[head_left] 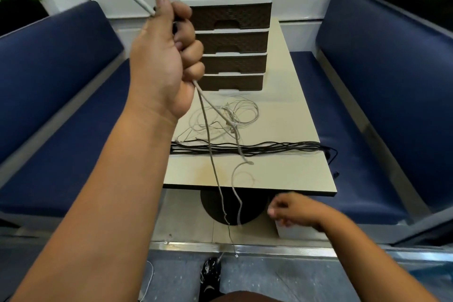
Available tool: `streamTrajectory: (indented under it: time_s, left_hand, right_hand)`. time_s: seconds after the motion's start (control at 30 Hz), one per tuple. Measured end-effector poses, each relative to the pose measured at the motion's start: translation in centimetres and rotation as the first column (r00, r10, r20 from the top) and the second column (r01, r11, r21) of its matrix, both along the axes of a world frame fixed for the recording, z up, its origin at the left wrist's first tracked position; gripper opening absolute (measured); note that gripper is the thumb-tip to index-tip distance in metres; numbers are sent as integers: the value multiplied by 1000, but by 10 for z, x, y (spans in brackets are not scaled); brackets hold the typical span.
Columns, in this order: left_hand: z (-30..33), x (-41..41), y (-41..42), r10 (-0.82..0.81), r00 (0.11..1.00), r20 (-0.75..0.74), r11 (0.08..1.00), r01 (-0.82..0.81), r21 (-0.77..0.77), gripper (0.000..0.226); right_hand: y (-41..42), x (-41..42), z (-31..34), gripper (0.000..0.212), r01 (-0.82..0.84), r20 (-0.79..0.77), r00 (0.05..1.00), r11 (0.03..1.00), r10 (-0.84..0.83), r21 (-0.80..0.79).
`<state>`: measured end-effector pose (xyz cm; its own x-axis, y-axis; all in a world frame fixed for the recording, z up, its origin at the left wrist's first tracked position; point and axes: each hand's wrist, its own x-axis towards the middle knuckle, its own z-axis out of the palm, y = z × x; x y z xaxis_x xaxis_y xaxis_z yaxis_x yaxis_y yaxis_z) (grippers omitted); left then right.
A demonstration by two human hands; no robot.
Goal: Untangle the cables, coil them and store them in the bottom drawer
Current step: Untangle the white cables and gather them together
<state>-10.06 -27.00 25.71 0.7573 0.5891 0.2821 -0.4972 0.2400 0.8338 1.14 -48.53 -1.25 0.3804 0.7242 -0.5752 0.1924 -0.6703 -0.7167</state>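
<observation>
Blue padded benches (61,81) flank a narrow cream table (282,174) that runs up the middle of the frame, with green plants in both upper corners. At the far end of the table stands a brown drawer unit (230,32) with four drawers, all shut; the bottom drawer (232,82) sits just above the tabletop. In front of it lies a loose tangle of white cables (228,117), and nearer the front edge a bundle of black cables (245,148) is stretched across the table from side to side. The left hand (166,56), raised in the upper left centre, is closed in a fist around several cable ends; two white plugs (144,0) stick up above the fingers, and two pale cords (215,174) hang from the fist, cross the black bundle and drop past the table edge toward the floor. The right hand (291,208), low in the frame just below the table's front edge, is blurred; I cannot tell whether it holds anything. This looks like the untangling step, with nothing coiled or stored yet. Next, the right hand would likely need to take a hanging cord and draw it free of the others.
</observation>
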Motion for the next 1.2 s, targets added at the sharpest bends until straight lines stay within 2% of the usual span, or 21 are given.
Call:
streamTrajectory:
  time_s: [0.07, 0.13, 0.17, 0.2, 0.23, 0.27, 0.33, 0.37, 0.4, 0.47, 0.57, 0.67, 0.73, 0.8, 0.83, 0.87, 0.93, 1.0, 1.03, 1.1, 1.2]
  left_hand:
    - [-1, 4, -7, -30, 1000, -8, 999, 30, -24, 34]
    - [-2, 8, -15, -70, 997, -19, 997, 69, -45, 32]
    - [-2, 10, -19, -97, 995, -22, 994, 96, -50, 32]
    - [-3, 12, -22, -127, 992, -22, 991, 126, -52, 33]
    - [-3, 15, -25, -156, 988, -17, 987, 155, -52, 34]
    - [-3, 17, -26, -179, 984, -13, 983, 178, -53, 35]
    - [0, 19, -23, -187, 982, -10, 981, 187, -55, 36]
    - [0, 19, -19, -171, 985, -11, 984, 170, -57, 36]
    - [2, 19, -13, -146, 989, -9, 988, 145, -60, 37]
    - [3, 18, 4, -88, 996, 3, 993, 88, -72, 37]
    - [4, 16, 30, -35, 999, 30, 994, 38, -104, 38]
    - [-2, 20, 51, -18, 1000, -2, 995, 18, -101, 38]
    - [-9, 26, 60, -15, 999, -45, 995, 10, -99, 38]
    - [-16, 34, 71, -25, 996, -81, 994, 16, -110, 38]
    - [-19, 37, 76, -32, 995, -94, 992, 20, -122, 37]
    - [-22, 39, 81, -36, 994, -103, 991, 22, -135, 37]
    - [-25, 44, 93, -43, 993, -113, 988, 25, -154, 36]
    - [-27, 50, 103, -42, 991, -124, 987, 22, -157, 34]
    - [-28, 52, 107, -39, 991, -132, 988, 19, -154, 33]
    - [-30, 58, 116, -43, 988, -149, 988, 20, -153, 31]
    - [-31, 69, 127, -86, 984, -155, 983, 59, -172, 31]
  right_hand:
    - [17, -6, 58, 24, 108, -51, 994, 952, -98, 288]
    - [35, -22, 109, 28, 221, 50, 951, 784, -305, 580]
    - [43, -31, 130, 32, 221, 85, 921, 689, -380, 690]
    - [51, -40, 143, 39, 167, 116, 921, 646, -371, 745]
    - [59, -48, 150, 44, 83, 143, 947, 650, -287, 756]
    - [68, -58, 149, 43, 11, 135, 977, 671, -165, 742]
    - [87, -78, 134, 19, 9, -17, 1000, 694, 4, 720]
    - [95, -86, 125, 13, 75, -121, 992, 691, 18, 719]
    - [100, -88, 113, 20, 136, -193, 981, 700, 3, 701]
    - [102, -86, 90, 29, 174, -221, 974, 760, -41, 627]
    - [100, -73, 59, 29, 109, -159, 987, 866, -34, 488]
    - [107, -62, 42, 30, 65, -79, 996, 920, -37, 387]
    - [112, -52, 36, 29, -33, 11, 999, 945, 31, 325]
    - [120, -39, 39, 16, -159, 85, 986, 948, 140, 276]
    - [124, -30, 39, 17, -204, 122, 977, 942, 177, 267]
    - [128, -20, 41, 34, -204, 140, 975, 941, 171, 271]
    - [139, 0, 46, 51, -46, 80, 997, 945, 21, 323]
    - [153, 22, 50, 45, 190, 60, 971, 901, -231, 389]
    - [159, 31, 52, 39, 248, 154, 929, 876, -336, 414]
    - [169, 48, 47, 34, 214, 399, 829, 882, -391, 419]
    - [182, 62, 30, 37, 62, 588, 783, 966, -204, 253]
